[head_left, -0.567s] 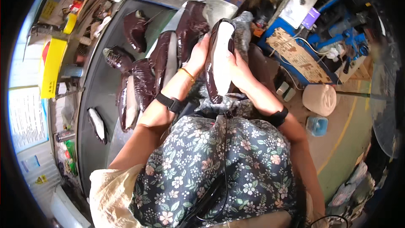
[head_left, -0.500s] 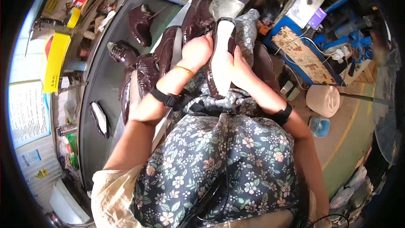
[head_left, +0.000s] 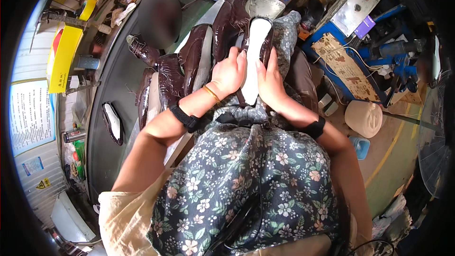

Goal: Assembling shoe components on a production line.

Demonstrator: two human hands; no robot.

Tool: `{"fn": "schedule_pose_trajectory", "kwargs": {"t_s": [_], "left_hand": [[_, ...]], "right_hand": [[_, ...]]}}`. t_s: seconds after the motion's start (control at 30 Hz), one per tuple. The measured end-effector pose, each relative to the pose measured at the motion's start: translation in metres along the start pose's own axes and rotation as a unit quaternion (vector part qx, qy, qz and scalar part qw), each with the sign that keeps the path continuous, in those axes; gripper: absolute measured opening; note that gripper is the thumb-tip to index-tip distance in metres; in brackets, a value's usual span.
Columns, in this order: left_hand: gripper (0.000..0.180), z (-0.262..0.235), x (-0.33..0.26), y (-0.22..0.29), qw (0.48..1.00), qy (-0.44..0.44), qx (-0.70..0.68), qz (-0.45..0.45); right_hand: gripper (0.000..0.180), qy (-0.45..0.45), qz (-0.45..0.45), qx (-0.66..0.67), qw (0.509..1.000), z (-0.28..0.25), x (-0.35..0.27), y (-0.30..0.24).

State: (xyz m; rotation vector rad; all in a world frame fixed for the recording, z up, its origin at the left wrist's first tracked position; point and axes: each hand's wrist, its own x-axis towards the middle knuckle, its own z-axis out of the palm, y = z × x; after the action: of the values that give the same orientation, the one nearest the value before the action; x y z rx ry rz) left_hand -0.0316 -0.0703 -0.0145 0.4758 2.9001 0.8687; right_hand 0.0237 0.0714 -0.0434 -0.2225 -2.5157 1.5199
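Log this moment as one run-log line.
left hand: grips glossy dark-brown leather shoe upper with white insole | right hand: grips same shoe | where: lap, floral apron | nearby: similar brown shoes on grey bench

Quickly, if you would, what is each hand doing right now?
Left hand: closed on the left side of the dark brown shoe, sole up.
Right hand: closed on the same shoe's right side.

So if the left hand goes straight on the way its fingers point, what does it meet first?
Most likely the dark brown shoe that it already touches: the left hand points up along the shoe's white insole. Depth is hard to judge.
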Motion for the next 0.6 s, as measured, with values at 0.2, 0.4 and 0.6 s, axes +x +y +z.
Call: {"fn": "schedule_pose_trajectory", "kwargs": {"t_s": [0.2, 0.4, 0.6], "left_hand": [[0.095, -0.026, 0.069, -0.009, 0.957, -0.159, -0.195, -0.147], [0.07, -0.02, 0.116, 0.034, 0.978, -0.176, 0.112, -0.007], [0.071, -0.034, 0.036, 0.027, 0.98, -0.197, 0.01, 0.012]], "right_hand": [[0.078, -0.133, 0.298, 0.158, 0.932, -0.059, 0.083, 0.024], [0.049, -0.062, 0.016, -0.194, 0.979, -0.012, 0.164, 0.02], [0.052, -0.237, 0.16, 0.398, 0.872, -0.025, 0.154, 0.016]]}}
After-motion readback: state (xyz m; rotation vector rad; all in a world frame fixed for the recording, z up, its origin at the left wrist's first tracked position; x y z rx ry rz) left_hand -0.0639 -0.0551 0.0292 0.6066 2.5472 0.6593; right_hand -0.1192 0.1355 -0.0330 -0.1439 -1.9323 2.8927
